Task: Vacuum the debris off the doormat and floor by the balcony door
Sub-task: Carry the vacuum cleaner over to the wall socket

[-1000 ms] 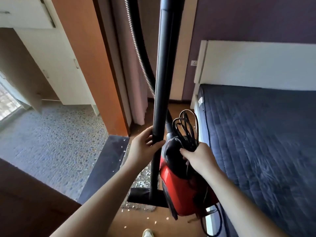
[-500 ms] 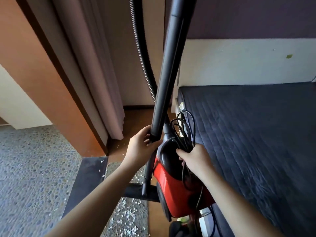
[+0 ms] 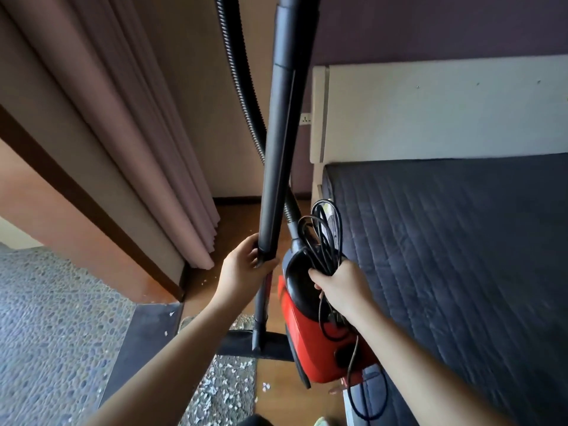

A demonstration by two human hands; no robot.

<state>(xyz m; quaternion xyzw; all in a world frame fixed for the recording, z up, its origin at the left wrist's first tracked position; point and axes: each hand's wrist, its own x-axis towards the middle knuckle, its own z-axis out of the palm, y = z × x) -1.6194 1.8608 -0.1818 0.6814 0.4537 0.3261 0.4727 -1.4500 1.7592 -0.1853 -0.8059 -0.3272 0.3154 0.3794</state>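
A red and black vacuum cleaner (image 3: pixel 310 339) hangs between my arms, above the floor. My right hand (image 3: pixel 341 287) grips its black top handle together with a bundle of coiled black power cord (image 3: pixel 322 232). My left hand (image 3: pixel 242 272) holds the black wand tube (image 3: pixel 279 149), which stands nearly upright. The floor nozzle (image 3: pixel 246 341) sits at the wand's lower end, above a speckled doormat (image 3: pixel 224 392) strewn with white debris (image 3: pixel 227 370). A ribbed hose (image 3: pixel 242 87) curves up behind the wand.
A bed with a dark quilted cover (image 3: pixel 445 256) fills the right side, with a white headboard (image 3: pixel 430 109). A pinkish curtain (image 3: pixel 138 142) and orange door frame (image 3: pixel 76 229) stand left. A dark threshold strip (image 3: pixel 144 339) borders pebble-patterned flooring (image 3: pixel 46 333). Wooden floor (image 3: pixel 239 216) lies ahead.
The view has swung right and down toward the bed and curtain. Both hands keep their holds on wand and vacuum body, and the whole vacuum has shifted toward the wall.
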